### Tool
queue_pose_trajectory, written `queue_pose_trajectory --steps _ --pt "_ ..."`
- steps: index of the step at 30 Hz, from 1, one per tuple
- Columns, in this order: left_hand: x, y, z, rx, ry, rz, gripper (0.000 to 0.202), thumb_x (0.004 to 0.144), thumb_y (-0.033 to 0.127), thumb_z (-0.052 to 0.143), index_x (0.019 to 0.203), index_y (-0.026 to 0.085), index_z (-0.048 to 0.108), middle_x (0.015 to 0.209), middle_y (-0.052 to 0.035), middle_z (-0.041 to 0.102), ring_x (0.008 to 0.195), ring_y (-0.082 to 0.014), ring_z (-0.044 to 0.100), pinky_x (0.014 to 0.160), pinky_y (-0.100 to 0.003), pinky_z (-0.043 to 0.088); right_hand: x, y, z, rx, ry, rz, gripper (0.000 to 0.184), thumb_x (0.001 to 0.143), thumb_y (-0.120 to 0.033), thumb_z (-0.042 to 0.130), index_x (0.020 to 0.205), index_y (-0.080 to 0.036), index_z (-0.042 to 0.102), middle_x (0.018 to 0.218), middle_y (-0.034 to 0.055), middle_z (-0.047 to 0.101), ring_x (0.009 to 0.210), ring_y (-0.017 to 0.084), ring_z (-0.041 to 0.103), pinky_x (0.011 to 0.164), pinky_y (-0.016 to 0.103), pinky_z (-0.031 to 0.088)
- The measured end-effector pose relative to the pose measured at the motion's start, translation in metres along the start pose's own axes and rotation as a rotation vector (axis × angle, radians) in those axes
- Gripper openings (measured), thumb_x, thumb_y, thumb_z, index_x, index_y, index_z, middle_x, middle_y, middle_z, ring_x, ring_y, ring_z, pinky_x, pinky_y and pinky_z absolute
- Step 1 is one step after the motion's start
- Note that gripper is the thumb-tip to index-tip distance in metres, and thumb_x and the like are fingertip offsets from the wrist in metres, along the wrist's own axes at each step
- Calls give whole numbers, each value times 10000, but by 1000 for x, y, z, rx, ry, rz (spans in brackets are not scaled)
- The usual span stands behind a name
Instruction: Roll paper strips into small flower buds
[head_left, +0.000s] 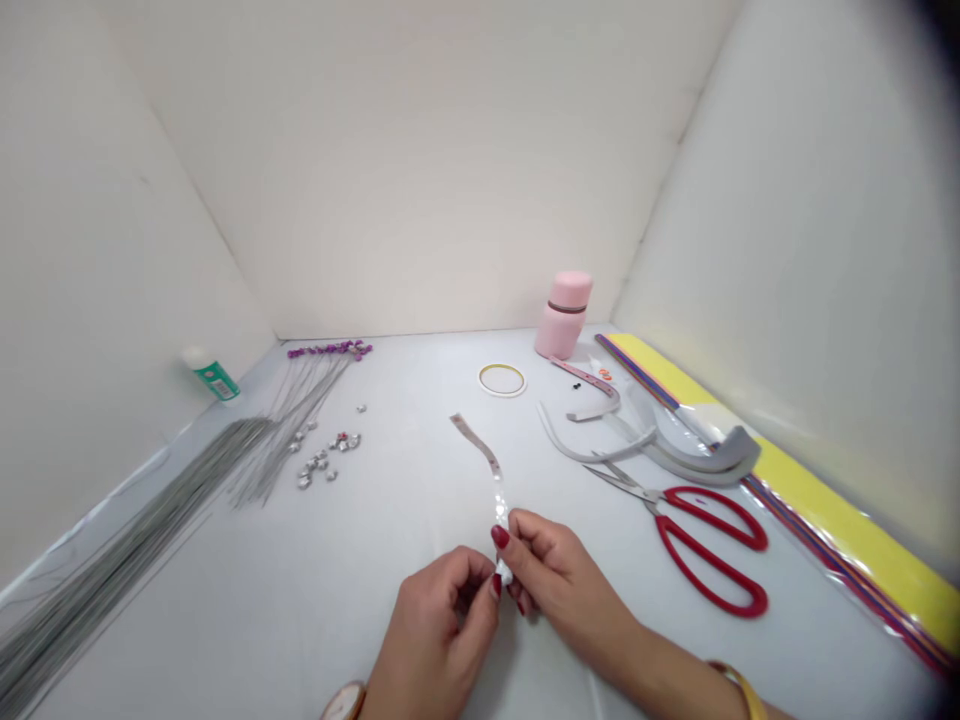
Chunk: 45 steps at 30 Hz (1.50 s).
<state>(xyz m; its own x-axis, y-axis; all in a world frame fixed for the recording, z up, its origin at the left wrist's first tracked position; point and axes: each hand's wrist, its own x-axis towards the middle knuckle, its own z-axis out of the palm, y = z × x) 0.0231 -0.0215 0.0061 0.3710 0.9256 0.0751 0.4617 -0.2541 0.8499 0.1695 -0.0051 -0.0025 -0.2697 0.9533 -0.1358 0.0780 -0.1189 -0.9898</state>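
Above the white work surface (390,480), the left hand (439,625) and right hand (562,585) pinch a silvery strip (484,455) that could slip if either loosens.

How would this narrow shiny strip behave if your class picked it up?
Likely floppy and light: the narrow shiny strip curves loosely away from the right hand. Being thin, it may crease easily where the left hand pinches it.

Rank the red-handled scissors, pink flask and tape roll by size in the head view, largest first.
1. Red-handled scissors
2. Pink flask
3. Tape roll

The scissors lie nearer the camera, so their lead is less sure.
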Motion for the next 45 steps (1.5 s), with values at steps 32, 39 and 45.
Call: queue_pose_trajectory --steps 32,39,45 --pt "8 -1 -1 -478 -28 -272 137 759 193 531 665 135 612 626 -33 677 594 -135 606 571 -217 471 0 2 1 -41 118 -39 338 822 -448 468 610 -186 435 463 -58 443 434 89 435 447 196 338" --pt "8 4 -2 -545 17 -214 164 772 223 533 673 139 634 667 -37 681 664 -150 602 654 -236 455 2 2 0 -66 -2 13 369 822 -480 442 597 -187 421 472 -56 452 406 78 420 421 186 322" --pt "11 -2 -3 -765 -76 -461 183 713 286 621 643 118 615 561 -6 608 511 -95 522 542 -202 404 0 1 -4 -352 56 -170 385 847 -416 426 532 -197 391 481 -45 419 454 93 404 459 207 321"
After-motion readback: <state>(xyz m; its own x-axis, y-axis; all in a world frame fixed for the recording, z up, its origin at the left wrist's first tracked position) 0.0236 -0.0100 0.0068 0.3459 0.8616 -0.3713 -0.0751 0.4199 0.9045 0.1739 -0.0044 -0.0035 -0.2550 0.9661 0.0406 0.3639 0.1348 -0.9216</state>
